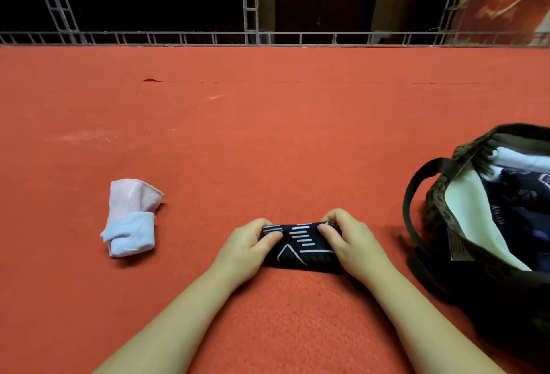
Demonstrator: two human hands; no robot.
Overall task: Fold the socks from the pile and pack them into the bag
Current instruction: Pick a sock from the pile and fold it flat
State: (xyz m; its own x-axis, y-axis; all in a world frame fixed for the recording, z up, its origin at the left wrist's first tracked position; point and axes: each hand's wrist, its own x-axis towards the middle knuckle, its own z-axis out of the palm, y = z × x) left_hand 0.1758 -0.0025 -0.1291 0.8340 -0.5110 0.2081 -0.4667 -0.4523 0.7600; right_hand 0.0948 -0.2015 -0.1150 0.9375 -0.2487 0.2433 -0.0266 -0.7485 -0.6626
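A dark sock (300,244) with white bars and a white chevron lies folded into a compact bundle on the red surface (268,135). Well to its left lies a white and pale pink sock bundle (131,218), folded. At the right stands the dark bag (440,213), open, with folded socks inside.

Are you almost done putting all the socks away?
Nearly. The dark patterned bag already holds several folded socks. The left hand and right hand are gripping a black sock bundle with white stripes on the red carpet. One white and pink sock bundle lies apart, not yet packed.
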